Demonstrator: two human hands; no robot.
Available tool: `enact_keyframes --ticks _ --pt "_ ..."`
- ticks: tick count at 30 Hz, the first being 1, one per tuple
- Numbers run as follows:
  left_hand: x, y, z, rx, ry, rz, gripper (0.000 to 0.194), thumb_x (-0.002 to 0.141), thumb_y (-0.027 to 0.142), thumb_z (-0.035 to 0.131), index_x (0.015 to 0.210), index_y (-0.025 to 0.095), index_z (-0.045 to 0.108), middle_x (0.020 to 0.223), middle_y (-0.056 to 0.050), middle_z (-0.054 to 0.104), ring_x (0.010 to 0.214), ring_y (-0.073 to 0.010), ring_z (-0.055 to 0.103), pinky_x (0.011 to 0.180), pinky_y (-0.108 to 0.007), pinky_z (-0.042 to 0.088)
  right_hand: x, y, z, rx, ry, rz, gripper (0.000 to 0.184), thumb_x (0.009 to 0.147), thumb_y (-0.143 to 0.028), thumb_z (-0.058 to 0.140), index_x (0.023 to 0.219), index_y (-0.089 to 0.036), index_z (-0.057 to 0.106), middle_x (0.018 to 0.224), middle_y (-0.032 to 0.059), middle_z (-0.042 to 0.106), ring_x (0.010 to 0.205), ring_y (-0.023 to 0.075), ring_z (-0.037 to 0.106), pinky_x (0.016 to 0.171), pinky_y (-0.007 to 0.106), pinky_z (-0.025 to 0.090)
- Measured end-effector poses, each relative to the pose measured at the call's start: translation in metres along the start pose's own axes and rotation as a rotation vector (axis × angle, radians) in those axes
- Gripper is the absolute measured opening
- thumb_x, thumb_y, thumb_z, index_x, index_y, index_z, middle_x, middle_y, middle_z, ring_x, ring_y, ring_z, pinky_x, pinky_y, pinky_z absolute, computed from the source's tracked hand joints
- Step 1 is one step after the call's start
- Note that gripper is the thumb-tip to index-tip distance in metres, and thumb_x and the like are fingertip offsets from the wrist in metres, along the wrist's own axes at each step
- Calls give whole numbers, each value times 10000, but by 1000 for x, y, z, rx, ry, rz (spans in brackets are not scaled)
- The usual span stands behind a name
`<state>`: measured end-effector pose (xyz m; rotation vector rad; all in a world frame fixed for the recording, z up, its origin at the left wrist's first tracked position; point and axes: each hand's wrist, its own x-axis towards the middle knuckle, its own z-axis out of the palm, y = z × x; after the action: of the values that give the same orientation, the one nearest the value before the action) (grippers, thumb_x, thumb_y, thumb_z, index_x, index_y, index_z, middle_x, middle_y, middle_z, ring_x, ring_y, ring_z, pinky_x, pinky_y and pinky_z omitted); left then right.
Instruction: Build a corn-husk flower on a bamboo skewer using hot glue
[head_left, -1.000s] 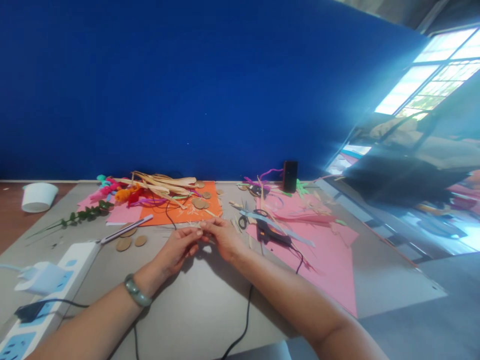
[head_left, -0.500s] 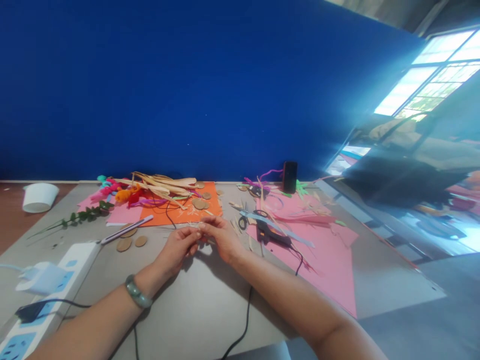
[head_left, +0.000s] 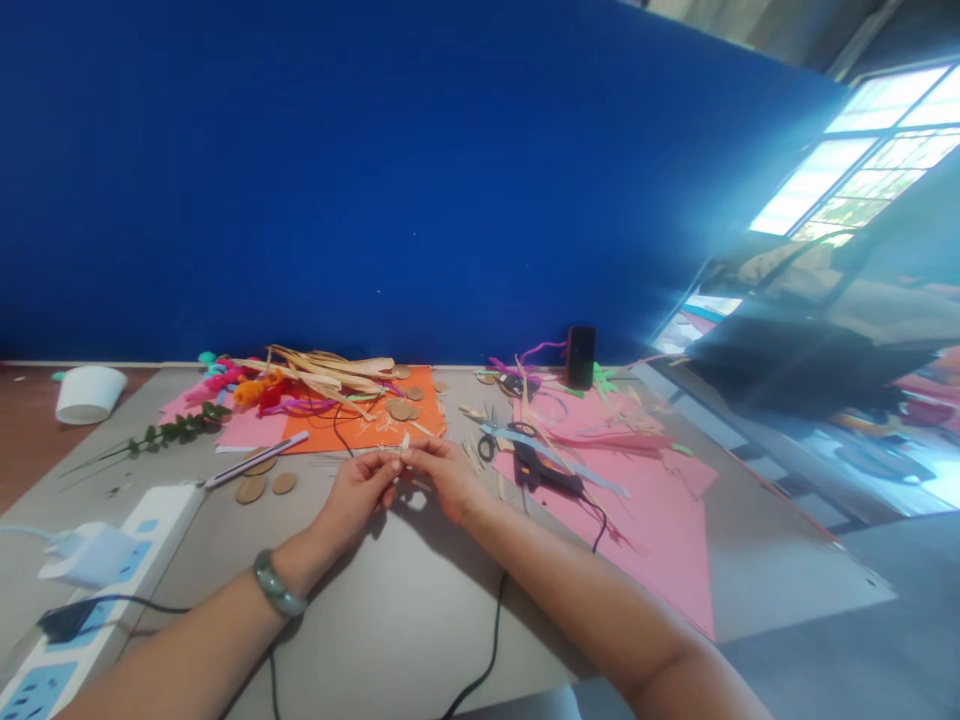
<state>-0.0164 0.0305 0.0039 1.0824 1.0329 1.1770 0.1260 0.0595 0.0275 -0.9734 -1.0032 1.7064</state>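
Note:
My left hand and my right hand meet over the middle of the table, fingertips together in a pinch. A small pale strip sticks up between them; its lower end is hidden by the fingers. Just beyond lies an orange sheet with pale scraps and round wooden slices on it. To the right of my right hand are black-handled scissors and a black glue gun. Thin pale slivers are scattered close by.
A white power strip with plugs stands at left, near a white cup and a green leafy sprig. Dried husk strips and a black phone-like object sit along the blue partition. Pink paper covers the right side.
The pale strip now shows above the pinched fingertips, where it was hardly visible before. My right fingers have shifted slightly. The view has moved a little.

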Motion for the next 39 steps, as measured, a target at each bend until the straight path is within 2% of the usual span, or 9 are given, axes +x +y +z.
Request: enact_keyframes --ticks 14,19,24,30,39 --pt "-2 3 3 130 26 45 342 753 473 626 718 133 632 401 56 461 358 -58 344 389 -183 248 -1 0 0 -108 17 -43 249 586 -323 791 624 -162 606 573 -15 615 562 120 533 614 279 398" --pt "1 -2 2 37 8 -13 336 778 453 600 717 128 654 398 46 466 347 -53 327 372 -179 214 0 0 -1 -120 42 -66 257 593 -338 791 625 -161 607 570 -18 603 565 117 526 609 269 397" --pt "2 -4 1 -88 12 -16 312 767 433 625 706 128 657 479 24 545 367 -44 371 368 -168 239 2 3 -1 -96 61 -43 298 574 -370 806 627 -163 598 593 -18 607 585 122 541 626 276 419" --pt "1 -2 2 -96 48 -37 308 680 413 732 732 124 637 626 -19 648 371 -31 408 350 -159 236 1 4 1 -69 51 -48 299 571 -357 809 615 -155 593 586 -9 620 579 123 548 636 283 426" --pt "0 2 3 -132 48 -93 300 672 394 741 714 115 639 630 -14 640 383 -22 401 354 -145 238 1 4 -1 -95 77 -75 290 568 -355 810 607 -163 596 594 -25 588 590 114 514 629 269 411"
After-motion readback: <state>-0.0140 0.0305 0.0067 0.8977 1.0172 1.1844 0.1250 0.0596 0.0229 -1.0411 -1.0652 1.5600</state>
